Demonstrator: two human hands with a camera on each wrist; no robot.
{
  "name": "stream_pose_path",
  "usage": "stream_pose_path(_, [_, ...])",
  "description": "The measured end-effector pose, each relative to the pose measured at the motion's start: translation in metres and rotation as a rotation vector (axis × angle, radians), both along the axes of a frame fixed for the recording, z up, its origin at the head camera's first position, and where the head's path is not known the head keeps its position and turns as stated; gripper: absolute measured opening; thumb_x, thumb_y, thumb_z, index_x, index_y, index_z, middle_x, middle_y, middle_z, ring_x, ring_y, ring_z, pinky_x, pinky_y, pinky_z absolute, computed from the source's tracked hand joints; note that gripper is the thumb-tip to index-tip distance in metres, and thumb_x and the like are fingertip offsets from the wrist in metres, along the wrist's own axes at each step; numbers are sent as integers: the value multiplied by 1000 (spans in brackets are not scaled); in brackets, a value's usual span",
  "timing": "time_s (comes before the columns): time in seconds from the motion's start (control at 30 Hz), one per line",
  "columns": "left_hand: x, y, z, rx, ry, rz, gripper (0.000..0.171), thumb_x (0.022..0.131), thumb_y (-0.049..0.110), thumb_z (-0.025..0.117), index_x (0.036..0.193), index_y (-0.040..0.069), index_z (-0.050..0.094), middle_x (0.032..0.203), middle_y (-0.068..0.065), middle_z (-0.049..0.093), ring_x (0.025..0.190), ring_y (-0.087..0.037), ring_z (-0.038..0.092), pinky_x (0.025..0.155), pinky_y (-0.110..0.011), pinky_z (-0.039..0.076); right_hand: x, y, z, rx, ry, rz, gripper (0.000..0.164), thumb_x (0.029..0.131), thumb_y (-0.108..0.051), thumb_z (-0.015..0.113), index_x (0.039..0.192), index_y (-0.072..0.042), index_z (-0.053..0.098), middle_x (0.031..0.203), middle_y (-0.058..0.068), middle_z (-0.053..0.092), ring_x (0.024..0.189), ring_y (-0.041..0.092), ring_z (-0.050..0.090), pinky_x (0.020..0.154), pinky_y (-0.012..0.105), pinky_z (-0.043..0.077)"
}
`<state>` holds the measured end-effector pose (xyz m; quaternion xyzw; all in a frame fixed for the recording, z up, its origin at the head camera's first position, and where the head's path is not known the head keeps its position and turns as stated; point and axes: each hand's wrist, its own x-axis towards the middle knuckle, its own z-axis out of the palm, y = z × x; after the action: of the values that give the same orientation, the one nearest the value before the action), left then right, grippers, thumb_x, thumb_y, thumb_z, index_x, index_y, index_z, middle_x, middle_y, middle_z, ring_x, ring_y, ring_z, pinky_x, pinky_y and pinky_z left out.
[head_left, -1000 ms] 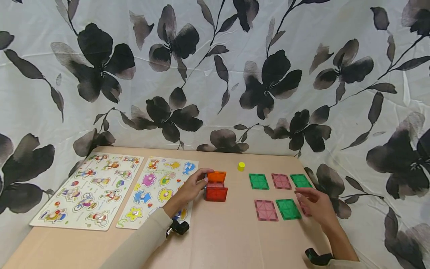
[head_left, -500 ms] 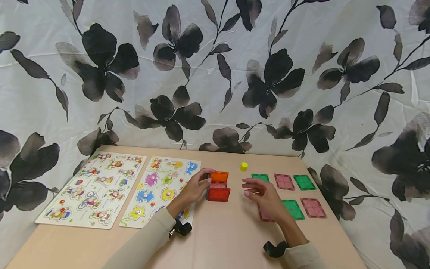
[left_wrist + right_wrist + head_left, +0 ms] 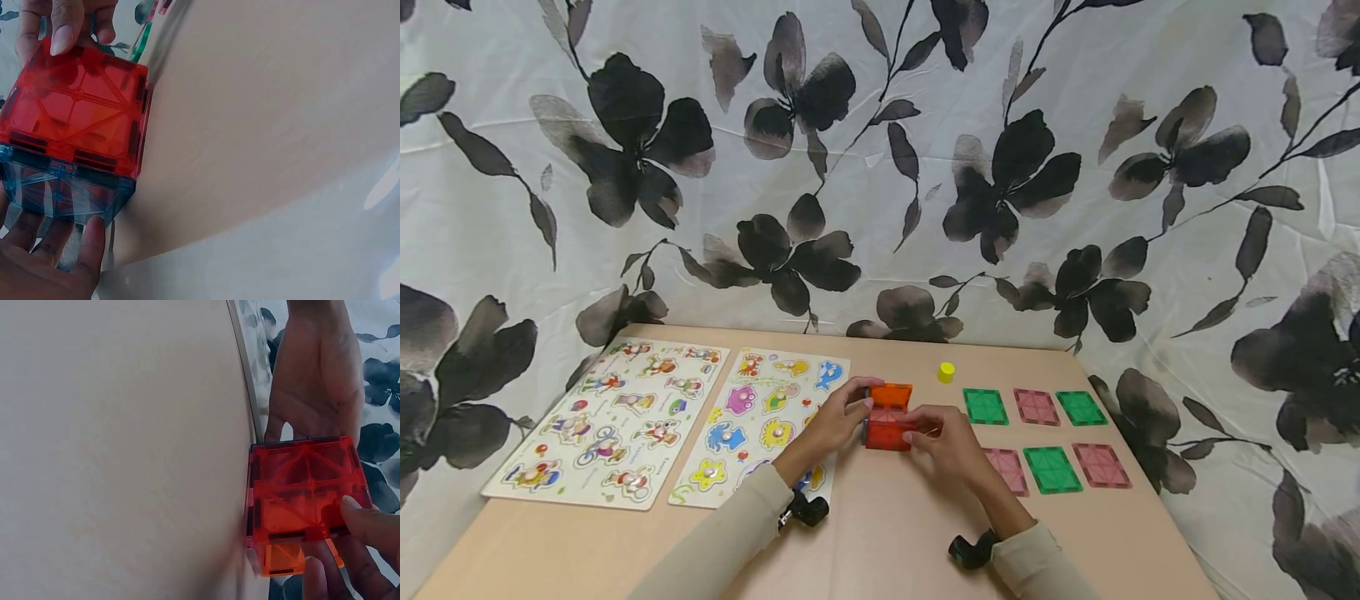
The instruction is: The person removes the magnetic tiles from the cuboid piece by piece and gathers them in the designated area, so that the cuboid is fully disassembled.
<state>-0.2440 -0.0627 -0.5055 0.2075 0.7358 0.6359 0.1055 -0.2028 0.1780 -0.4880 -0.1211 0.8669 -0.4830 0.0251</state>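
Observation:
A small box of translucent magnetic tiles (image 3: 889, 417) stands at mid-table in the head view. Its near side is a red tile (image 3: 78, 106), its far side an orange tile (image 3: 892, 393), and a blue tile (image 3: 59, 190) forms the left side. My left hand (image 3: 830, 421) holds the box from the left, fingertips against the blue tile. From the right, my right hand (image 3: 951, 437) pinches the red tile, thumb on its outer face and fingers behind it. The box's floor is mostly hidden in the head view.
Green tiles (image 3: 985, 407) and pink tiles (image 3: 1037, 407) lie flat in two rows at the right. A yellow cylinder (image 3: 946, 372) stands near the back edge. Two picture puzzle boards (image 3: 606, 429) lie at the left. A floral cloth (image 3: 880, 167) hangs behind the table.
My right hand has moved left from the flat pink tile at the right to the box and now pinches its red tile. My left hand has stayed on the box.

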Motion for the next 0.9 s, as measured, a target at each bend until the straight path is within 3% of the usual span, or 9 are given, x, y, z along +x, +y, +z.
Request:
stream_pose_path(0.33, [0, 0, 1, 11, 12, 0, 40, 114, 13, 48, 153, 15, 52, 158, -12, 53, 153, -34, 44, 131, -59, 28, 24, 23, 8, -75, -49, -91, 31, 95, -10, 79, 124, -20, 79, 110, 0, 77, 97, 18, 70, 87, 20, 60])
stream_pose_path(0.5, [2, 0, 2, 16, 6, 6, 38, 114, 14, 48, 152, 16, 53, 159, -11, 53, 155, -35, 43, 131, -60, 28, 41, 54, 9, -125, -97, -143, 31, 97, -12, 78, 128, -13, 76, 104, 9, 76, 80, 26, 67, 63, 22, 57])
stream_pose_path(0.6, [3, 0, 2, 13, -6, 8, 38, 114, 15, 48, 152, 17, 53, 160, -10, 52, 155, -35, 42, 130, -62, 27, 52, 76, 9, -163, -146, -161, 33, 98, -15, 77, 130, -8, 74, 104, 15, 75, 80, 25, 68, 63, 25, 61])
stream_pose_path(0.73, [2, 0, 2, 8, -20, 9, 38, 114, 15, 48, 152, 18, 53, 160, -9, 53, 155, -34, 42, 131, -61, 26, 68, 108, 9, -162, -221, -144, 38, 98, -18, 77, 133, -3, 71, 113, 17, 77, 95, 19, 73, 83, 27, 65])
stream_pose_path(0.9, [2, 1, 2, 16, -15, 9, 38, 114, 13, 48, 152, 16, 53, 159, -10, 53, 156, -35, 41, 131, -62, 24, 85, 140, 7, -98, -292, -150, 38, 97, -18, 78, 130, 0, 71, 105, 15, 78, 89, 19, 72, 79, 25, 63])
